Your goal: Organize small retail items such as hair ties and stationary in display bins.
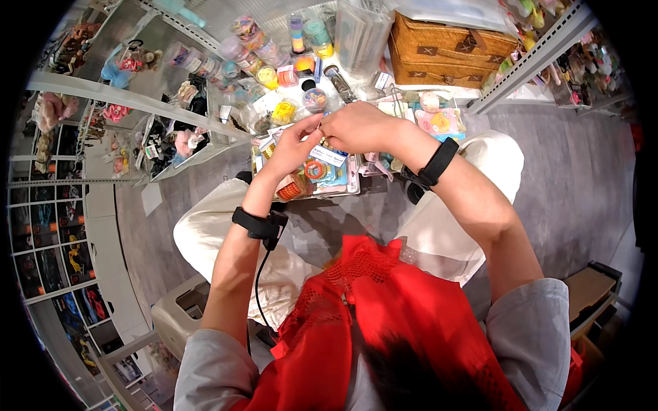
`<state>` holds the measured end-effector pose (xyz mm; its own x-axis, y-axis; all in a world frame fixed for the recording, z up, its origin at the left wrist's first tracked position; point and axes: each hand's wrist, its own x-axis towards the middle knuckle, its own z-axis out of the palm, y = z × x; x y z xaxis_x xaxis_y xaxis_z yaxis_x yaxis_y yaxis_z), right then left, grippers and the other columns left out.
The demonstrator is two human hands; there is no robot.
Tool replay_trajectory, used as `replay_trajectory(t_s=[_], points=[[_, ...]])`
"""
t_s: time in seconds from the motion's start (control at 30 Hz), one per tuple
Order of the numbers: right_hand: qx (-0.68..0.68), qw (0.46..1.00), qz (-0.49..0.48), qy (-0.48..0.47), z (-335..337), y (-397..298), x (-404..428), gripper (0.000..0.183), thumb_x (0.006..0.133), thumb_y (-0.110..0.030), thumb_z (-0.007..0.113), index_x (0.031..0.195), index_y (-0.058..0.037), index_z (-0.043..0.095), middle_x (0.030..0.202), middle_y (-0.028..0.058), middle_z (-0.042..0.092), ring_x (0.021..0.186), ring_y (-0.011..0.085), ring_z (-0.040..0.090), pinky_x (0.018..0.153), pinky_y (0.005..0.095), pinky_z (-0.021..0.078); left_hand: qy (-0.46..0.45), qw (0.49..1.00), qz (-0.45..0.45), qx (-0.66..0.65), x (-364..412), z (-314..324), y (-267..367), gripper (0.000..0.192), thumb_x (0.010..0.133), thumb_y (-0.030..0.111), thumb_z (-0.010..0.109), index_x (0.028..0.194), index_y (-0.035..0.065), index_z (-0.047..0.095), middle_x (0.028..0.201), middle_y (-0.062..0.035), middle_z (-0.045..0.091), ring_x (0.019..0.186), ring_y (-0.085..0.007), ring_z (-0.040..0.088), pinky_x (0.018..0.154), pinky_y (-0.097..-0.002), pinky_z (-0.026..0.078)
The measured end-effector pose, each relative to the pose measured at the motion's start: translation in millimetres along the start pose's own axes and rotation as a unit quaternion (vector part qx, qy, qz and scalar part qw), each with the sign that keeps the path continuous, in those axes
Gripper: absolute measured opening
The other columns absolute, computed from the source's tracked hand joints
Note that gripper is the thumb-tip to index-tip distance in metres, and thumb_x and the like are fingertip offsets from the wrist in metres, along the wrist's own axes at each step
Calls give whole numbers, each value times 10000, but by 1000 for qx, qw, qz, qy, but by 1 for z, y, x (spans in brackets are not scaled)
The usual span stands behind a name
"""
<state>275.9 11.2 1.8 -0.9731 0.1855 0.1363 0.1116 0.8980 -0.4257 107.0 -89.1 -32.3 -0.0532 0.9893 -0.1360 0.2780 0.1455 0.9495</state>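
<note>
My left hand (pixel 293 146) and my right hand (pixel 360 126) meet over a shallow bin, their fingertips pinching the top of a small pack of hair bands (pixel 329 154). The pack has a white card bearing writing; my fingers hide its upper part. Beneath it, in the clear plastic bin (pixel 354 181), lie an orange spiral hair tie (pixel 314 169) and a pack of orange-red coiled ties (pixel 290 189). A round clear tub (pixel 314 99) and a yellow bundle of bands (pixel 282 112) are just beyond my fingers.
Stacked clear tubs of colourful bands (pixel 254 41) stand on the white shelf behind. A brown woven basket (pixel 452 51) sits at the back right. Pink and yellow packs (pixel 437 120) lie right of my hands. A metal shelf rail (pixel 139 105) crosses at left, above a bin of dark accessories (pixel 177 141).
</note>
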Motion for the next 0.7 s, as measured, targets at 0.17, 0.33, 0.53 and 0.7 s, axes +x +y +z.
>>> replay_trajectory(t_s=[0.17,0.33,0.53,0.7], points=[[-8,998,-32,60,-10,-2,0,243,742,-125,529,976,-103,591,957,61,590,804,277,587,663,383,480,-86,994,7,-71,-2,-17,2,667,759,54,666,1322,14,311,1196,-51,476,1082,-127,452,842,-260,424],[39,976,-17,211,-11,-3,-2,380,750,-128,554,1126,-129,501,1104,63,516,821,268,582,668,358,481,-49,998,-20,-42,-2,-53,0,716,720,53,703,1312,-1,304,1199,-86,471,1092,-179,460,846,-265,434],[75,981,148,103,34,20,-7,409,760,-135,552,1157,-111,456,1098,82,504,854,290,570,709,366,477,-2,996,-64,63,-22,-110,-35,702,655,11,723,1250,-32,352,1164,-124,463,1102,-225,459,832,-321,463],[27,989,119,-81,113,19,9,374,728,-87,550,1097,-88,493,1105,107,502,946,299,530,784,396,441,33,933,36,355,-13,-139,-43,699,650,-43,694,1247,32,338,1152,-76,450,1037,-160,480,857,-295,426]])
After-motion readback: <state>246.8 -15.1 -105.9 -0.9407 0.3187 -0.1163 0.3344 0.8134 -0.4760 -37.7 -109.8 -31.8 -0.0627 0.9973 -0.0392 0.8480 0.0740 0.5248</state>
